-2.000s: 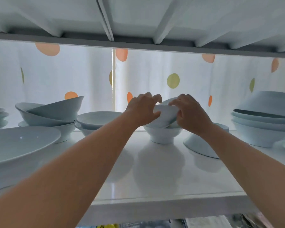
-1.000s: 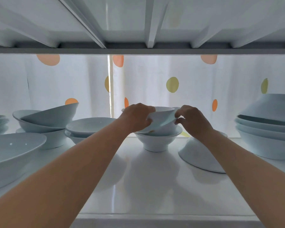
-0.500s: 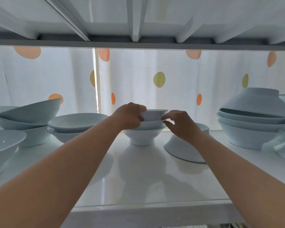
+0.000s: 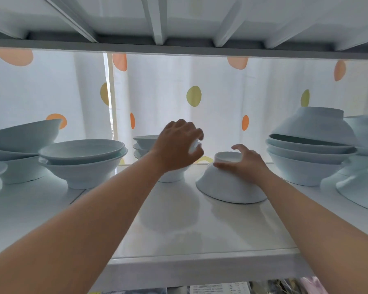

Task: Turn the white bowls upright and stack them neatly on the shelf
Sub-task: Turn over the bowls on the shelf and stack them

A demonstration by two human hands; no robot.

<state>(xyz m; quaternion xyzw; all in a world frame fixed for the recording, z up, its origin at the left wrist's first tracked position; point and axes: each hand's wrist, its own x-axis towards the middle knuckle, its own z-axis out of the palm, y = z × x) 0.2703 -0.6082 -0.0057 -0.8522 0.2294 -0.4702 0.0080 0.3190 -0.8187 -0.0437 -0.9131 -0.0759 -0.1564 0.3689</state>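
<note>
1. Head view, handling: the glazed white ceramic bowl lying upside down (image 4: 227, 187) on the glossy white shelf (image 4: 200, 234) looked rigid, smooth and breakable. It probably had some weight for its size. A glaze like that would likely have slipped in a light pinch.
2. Head view, where to hold: your best purchase seemed to be the raised foot ring on top, or the rim once one edge was tipped off the shelf. The other hand could have steadied the wall through the turn.
3. Head view, right hand: your right hand (image 4: 248, 166) lay on that bowl with the thumb against the wall just under the foot ring. The fingers (image 4: 238, 147) were spread and arched over the foot, not closed on it.
4. Head view, left hand: your left hand (image 4: 179, 145) was over the stack of small upright white bowls (image 4: 143, 145) just to the left, its fingers (image 4: 191, 128) curled round the top rim.
5. Head view, looks and place: the bowl was plain and pale, a flared cone with a narrow foot, its rim flat on the shelf. It sat mid-shelf, between that small stack and the taller stack of wide white bowls (image 4: 310, 153) on the right.
</note>
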